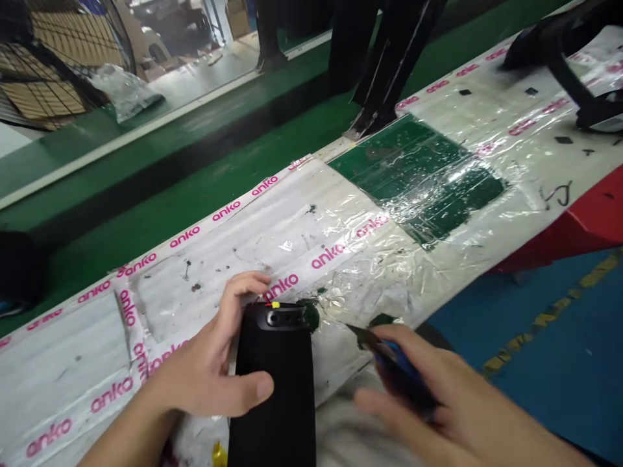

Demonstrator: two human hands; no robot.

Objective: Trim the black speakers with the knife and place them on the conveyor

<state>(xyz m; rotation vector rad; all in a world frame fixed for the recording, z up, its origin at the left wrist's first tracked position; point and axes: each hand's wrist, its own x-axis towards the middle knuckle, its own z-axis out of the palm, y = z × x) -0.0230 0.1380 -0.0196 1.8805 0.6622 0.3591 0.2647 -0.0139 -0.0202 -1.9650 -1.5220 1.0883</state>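
A black speaker-like casing (275,389) stands close in front of me, with a small port panel at its far end. Beside that panel a yellow connector (275,304) with a bit of red wire pokes out. My left hand (214,363) grips the casing from its left side, thumb across the face and fingers around the far corner. To the right, apart from the casing, my right hand (438,395) is closed around a utility knife (402,376) with a blue and dark handle. Its pointed blade is directed up and left. Motion blurs this hand slightly.
A bench (233,259) covered with film and pink-lettered "anko" tape runs diagonally, with a green patch (418,175) showing. Beyond lies a green conveyor belt (195,188). A black frame-shaped object (564,71) sits upper right; a fan (63,65) stands upper left. A red part (574,224) borders the bench.
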